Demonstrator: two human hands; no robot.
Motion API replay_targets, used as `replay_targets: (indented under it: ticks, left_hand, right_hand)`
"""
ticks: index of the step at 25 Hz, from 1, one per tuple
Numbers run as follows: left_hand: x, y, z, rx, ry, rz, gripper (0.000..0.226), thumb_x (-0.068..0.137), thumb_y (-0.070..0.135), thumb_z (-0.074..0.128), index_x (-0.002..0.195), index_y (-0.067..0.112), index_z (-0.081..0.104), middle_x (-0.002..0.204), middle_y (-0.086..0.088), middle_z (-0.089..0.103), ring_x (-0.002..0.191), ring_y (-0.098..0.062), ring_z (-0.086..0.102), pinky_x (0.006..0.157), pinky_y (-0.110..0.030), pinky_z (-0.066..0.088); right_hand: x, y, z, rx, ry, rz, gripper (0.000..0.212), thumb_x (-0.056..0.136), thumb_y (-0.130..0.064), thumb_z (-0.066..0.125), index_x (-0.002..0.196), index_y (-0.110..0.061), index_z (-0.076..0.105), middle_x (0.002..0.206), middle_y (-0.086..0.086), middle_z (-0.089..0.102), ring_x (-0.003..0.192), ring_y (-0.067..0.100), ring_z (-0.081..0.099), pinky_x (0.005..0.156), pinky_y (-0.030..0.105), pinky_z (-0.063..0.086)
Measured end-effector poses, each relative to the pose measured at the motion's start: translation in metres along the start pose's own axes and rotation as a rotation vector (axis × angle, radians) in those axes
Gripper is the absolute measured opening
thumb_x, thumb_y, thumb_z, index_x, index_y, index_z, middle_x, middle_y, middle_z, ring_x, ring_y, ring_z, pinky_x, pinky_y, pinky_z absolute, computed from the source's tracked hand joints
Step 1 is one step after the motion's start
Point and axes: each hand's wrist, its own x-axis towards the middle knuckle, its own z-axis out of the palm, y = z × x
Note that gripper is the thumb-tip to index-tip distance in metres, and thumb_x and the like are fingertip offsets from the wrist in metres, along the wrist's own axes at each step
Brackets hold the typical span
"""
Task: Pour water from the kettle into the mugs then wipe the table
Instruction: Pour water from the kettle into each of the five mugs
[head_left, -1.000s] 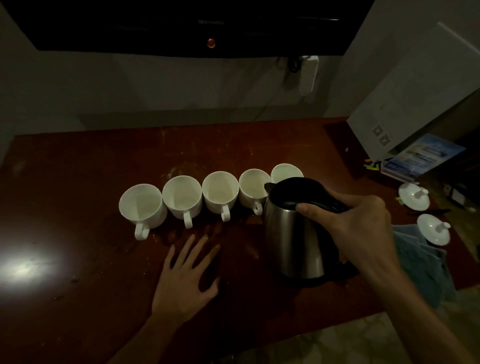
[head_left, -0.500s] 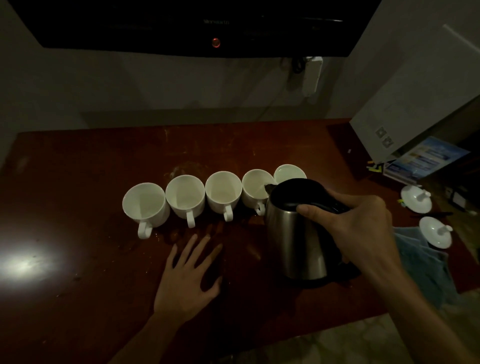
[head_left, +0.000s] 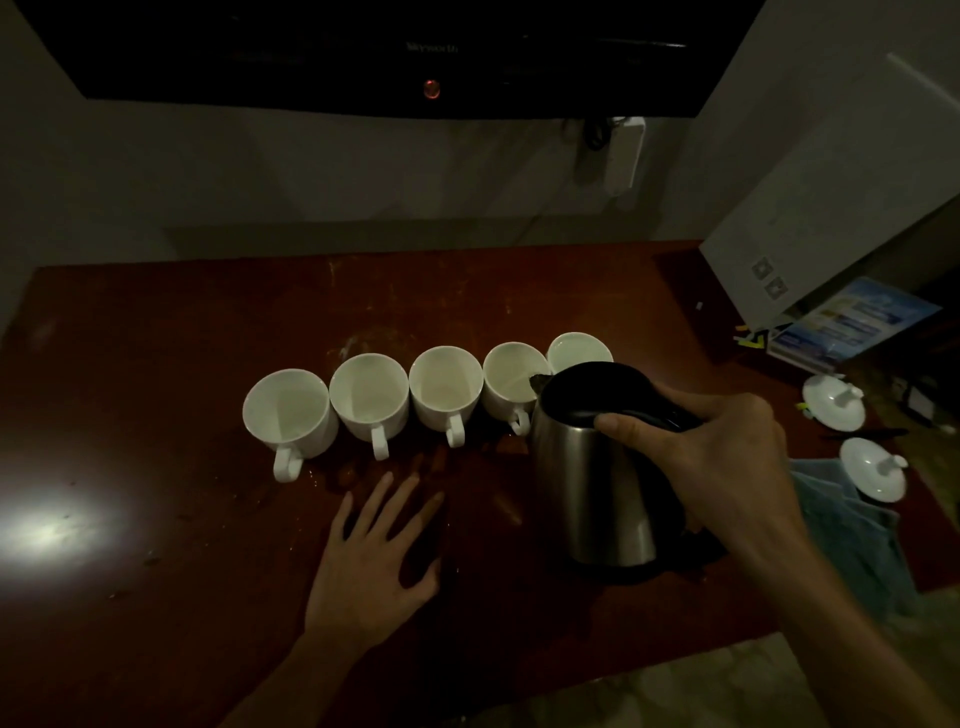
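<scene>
Kettle (head_left: 597, 467) right of mugs (head_left: 445, 387); cloth (head_left: 852, 530), lids (head_left: 834, 401) beyond.

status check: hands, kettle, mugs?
Right hand grips kettle handle, spout at fourth mug. Left hand flat on table. Path unobstructed.

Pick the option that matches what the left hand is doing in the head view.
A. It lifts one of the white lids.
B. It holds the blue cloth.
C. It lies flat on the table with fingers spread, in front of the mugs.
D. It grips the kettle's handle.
C: the left hand rests palm-down on the table with straight, spread fingers, just short of the row of mugs, while the right hand grips the kettle by its handle.
</scene>
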Motion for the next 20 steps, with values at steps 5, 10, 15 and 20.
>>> replay_targets:
  ticks: [5, 10, 15, 20]
  left_hand:
    - [-0.0012, -0.0008, 0.0004, -0.003, -0.002, -0.002, 0.074, 0.092, 0.07, 0.042, 0.158, 0.043, 0.021, 0.168, 0.006, 0.013, 0.155, -0.018, 0.003, 0.12, -0.055, 0.008]
    - [-0.0011, -0.0003, -0.0005, -0.018, 0.005, -0.002, 0.072, 0.092, 0.069, 0.04, 0.157, 0.043, 0.021, 0.168, 0.006, 0.013, 0.155, -0.018, 0.003, 0.121, -0.054, 0.008]
    - [-0.0004, -0.001, -0.0005, -0.003, -0.002, -0.003, 0.073, 0.092, 0.07, 0.039, 0.157, 0.044, 0.019, 0.168, 0.006, 0.013, 0.155, -0.018, 0.002, 0.12, -0.054, 0.007]
    - [-0.0006, -0.0013, 0.0005, -0.009, 0.004, 0.003, 0.073, 0.092, 0.069, 0.041, 0.157, 0.043, 0.02, 0.168, 0.006, 0.013, 0.155, -0.019, 0.003, 0.12, -0.054, 0.007]
  right_hand:
    - [-0.0006, -0.0015, 0.0007, 0.005, 0.005, 0.013, 0.087, 0.049, -0.07, 0.073, 0.124, -0.027, 0.071, 0.106, -0.005, 0.076, 0.086, 0.011, 0.071, 0.073, 0.043, 0.062]
    - [-0.0001, -0.0012, 0.0012, -0.015, -0.01, 0.013, 0.089, 0.048, -0.074, 0.07, 0.124, -0.027, 0.072, 0.101, -0.006, 0.077, 0.082, 0.009, 0.071, 0.067, 0.036, 0.061]
    - [0.0012, -0.0017, 0.0008, -0.006, -0.02, 0.012, 0.097, 0.043, -0.078, 0.066, 0.127, -0.028, 0.07, 0.098, -0.003, 0.077, 0.071, 0.009, 0.07, 0.06, 0.037, 0.061]
    - [0.0024, -0.0017, 0.0017, -0.009, -0.025, 0.007, 0.098, 0.045, -0.076, 0.069, 0.129, -0.026, 0.069, 0.106, -0.003, 0.077, 0.081, 0.009, 0.072, 0.067, 0.041, 0.063]
